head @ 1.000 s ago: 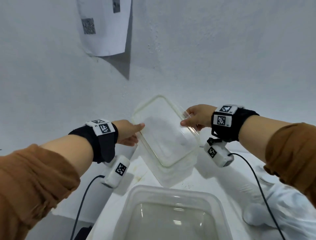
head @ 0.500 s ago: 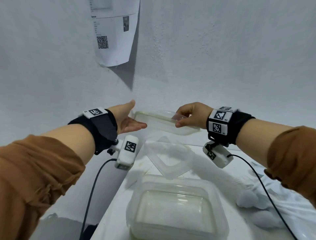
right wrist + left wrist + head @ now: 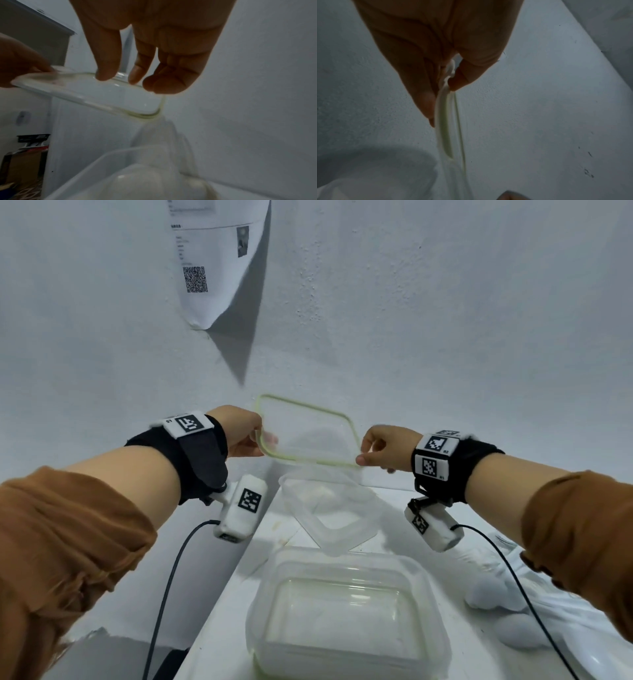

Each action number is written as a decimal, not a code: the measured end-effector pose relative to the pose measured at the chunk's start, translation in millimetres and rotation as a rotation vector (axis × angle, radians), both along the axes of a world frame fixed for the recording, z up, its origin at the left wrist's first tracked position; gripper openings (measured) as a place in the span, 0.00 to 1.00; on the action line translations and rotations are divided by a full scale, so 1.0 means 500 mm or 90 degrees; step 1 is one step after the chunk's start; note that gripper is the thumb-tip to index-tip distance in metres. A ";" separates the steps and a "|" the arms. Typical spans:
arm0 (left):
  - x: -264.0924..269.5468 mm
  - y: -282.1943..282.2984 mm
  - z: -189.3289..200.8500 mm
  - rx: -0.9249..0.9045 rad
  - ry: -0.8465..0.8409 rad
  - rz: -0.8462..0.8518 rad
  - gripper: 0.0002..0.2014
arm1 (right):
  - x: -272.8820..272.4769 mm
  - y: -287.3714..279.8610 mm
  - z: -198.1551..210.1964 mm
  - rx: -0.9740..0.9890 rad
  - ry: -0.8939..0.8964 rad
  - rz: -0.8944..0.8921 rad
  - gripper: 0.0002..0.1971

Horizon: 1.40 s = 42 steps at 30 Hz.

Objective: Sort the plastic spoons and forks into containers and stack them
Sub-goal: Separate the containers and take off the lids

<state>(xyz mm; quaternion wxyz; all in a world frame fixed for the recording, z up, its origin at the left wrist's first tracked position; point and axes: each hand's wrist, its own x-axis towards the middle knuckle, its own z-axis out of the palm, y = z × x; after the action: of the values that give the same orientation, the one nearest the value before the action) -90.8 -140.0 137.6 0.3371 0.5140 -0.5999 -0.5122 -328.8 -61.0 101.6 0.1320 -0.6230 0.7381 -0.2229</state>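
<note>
I hold a clear rectangular lid point(image 3: 308, 436) with a yellow-green seal in the air, over the back of the white table and tilted toward me. My left hand point(image 3: 262, 440) pinches its left edge between thumb and fingers point(image 3: 426, 102), and the lid's rim point(image 3: 444, 121) shows edge-on there. My right hand point(image 3: 363, 457) pinches the right corner, fingertips point(image 3: 106, 75) over the lid point(image 3: 96, 93). A second clear lid point(image 3: 329, 511) lies on the table below. Nearer me stands a clear container point(image 3: 342, 558). White plastic spoons point(image 3: 496, 594) lie at the right.
A white wall rises right behind the table, with a paper sheet point(image 3: 205, 268) bearing a QR code taped to it. The table's left edge point(image 3: 236, 570) runs diagonally under my left wrist. Black cables hang from both wrist cameras.
The lid went from tilted, to flat, to tilted again with its seal facing me. My left hand came off it half a second ago and now pinches its left edge again.
</note>
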 end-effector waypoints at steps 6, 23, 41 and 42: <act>-0.001 -0.008 -0.015 -0.049 -0.057 -0.027 0.13 | -0.009 0.003 -0.076 0.290 0.094 -0.001 0.19; -0.030 -0.054 -0.048 -0.150 -0.038 0.004 0.08 | -0.060 -0.034 -0.153 0.303 -0.070 -0.193 0.20; -0.013 -0.102 -0.033 -0.157 0.012 0.048 0.14 | -0.128 0.021 -0.053 0.125 -0.128 -0.175 0.25; -0.015 -0.102 -0.047 -0.129 0.017 0.036 0.14 | -0.129 0.023 -0.049 0.113 -0.142 -0.172 0.24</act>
<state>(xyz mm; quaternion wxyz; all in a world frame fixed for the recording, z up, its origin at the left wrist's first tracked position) -98.3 -190.8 114.3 0.4094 0.4869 -0.6298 -0.4458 -393.5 -49.3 77.3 0.2363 -0.4758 0.8125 -0.2400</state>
